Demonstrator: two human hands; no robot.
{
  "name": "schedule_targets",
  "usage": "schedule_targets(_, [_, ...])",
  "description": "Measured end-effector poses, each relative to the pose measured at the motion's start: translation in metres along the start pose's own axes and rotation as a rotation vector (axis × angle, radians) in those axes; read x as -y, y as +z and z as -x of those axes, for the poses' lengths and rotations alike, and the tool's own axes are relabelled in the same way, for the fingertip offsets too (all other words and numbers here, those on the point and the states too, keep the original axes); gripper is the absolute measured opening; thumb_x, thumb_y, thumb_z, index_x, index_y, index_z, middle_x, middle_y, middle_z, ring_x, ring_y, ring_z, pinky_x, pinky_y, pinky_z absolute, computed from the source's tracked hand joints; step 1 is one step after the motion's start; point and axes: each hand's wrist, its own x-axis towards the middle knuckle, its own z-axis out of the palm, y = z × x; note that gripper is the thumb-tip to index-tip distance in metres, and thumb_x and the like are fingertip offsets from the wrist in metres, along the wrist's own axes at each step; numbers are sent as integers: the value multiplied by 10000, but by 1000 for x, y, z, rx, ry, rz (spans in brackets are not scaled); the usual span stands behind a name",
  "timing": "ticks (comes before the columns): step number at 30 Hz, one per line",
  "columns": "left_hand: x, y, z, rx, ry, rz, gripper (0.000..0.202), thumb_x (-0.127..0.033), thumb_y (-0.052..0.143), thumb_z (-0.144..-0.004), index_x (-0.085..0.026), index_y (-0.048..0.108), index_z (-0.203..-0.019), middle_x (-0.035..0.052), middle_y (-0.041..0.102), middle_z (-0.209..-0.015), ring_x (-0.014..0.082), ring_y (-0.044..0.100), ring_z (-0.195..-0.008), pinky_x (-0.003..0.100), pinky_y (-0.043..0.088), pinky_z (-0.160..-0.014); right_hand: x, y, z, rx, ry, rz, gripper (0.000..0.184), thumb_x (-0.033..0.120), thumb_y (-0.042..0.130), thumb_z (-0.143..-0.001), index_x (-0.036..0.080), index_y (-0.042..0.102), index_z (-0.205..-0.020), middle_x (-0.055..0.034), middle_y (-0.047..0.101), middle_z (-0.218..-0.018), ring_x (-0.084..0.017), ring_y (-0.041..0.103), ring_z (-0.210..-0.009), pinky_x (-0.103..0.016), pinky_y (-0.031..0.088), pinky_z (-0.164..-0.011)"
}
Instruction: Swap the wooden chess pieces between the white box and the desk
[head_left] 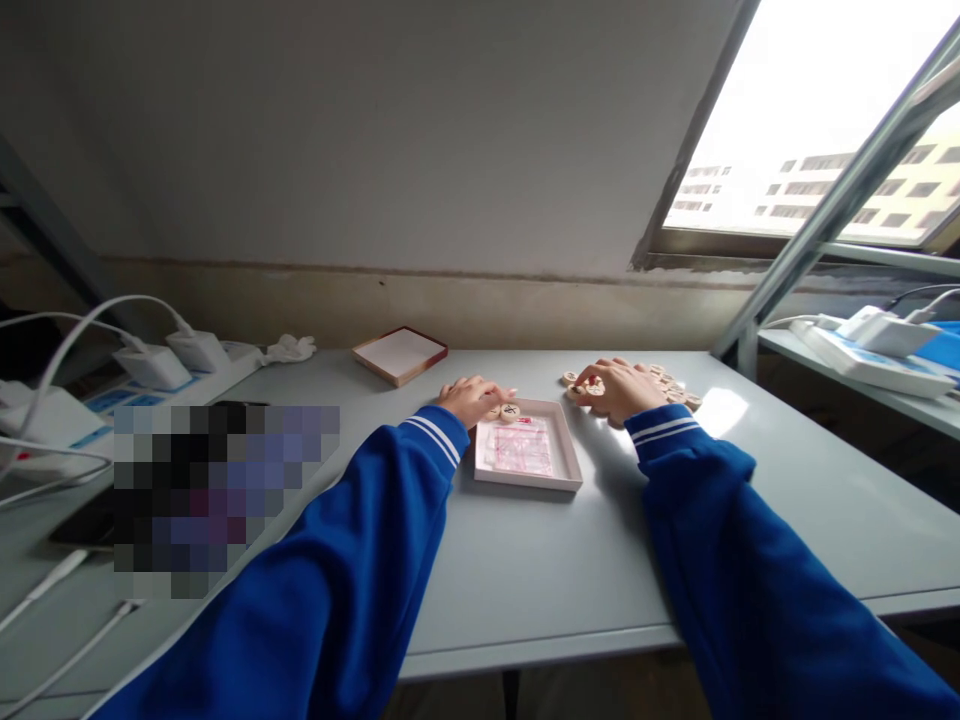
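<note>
two round pieces [510, 412] show in the far left of the box [525, 481], one partly covered by the left hand [471, 402]; whether it grips is unclear. the right hand [619, 390] curls among more discs [692, 402], hiding some, its hold impossible to tell.

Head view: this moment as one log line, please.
left hand: at box rim | right hand: at loose discs | box: discs, pink-lined sheet inside | lid: apart

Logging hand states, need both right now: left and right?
Left hand: at the box; grip can't be told.
Right hand: curled at the wooden discs; can't tell if it holds any.
</note>
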Motion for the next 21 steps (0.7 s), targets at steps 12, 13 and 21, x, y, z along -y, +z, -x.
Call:
schedule_targets(12, [11, 5, -4, -25, 90, 27, 343, -494, 464, -709, -251, 597, -911, 1, 547, -931, 196, 475, -933, 322, 318, -847, 8, 1, -3, -12, -67, -76, 238, 417, 541, -711, 251, 634, -855, -53, 616, -925, -240, 521, -866, -365, 344, -705])
schedule_targets(13, [12, 5, -5, -29, 104, 22, 350, -503, 487, -691, -251, 595, -909, 1, 546, -935, 199, 472, -943, 324, 317, -847, 8, 2, -3, -10, -71, -75, 245, 410, 539, -715, 255, 629, -881, -50, 615, -942, -241, 520, -883, -362, 347, -712])
schedule_targets(21, [14, 5, -5, -12, 115, 11, 390, -533, 544, -648, -258, 590, -921, 1, 550, -933, 208, 475, -930, 325, 331, -825, 17, -13, 1, -50, -87, -275, 224, 414, 568, -691, 246, 638, -821, -32, 595, -826, -179, 544, -714, -286, 379, -598])
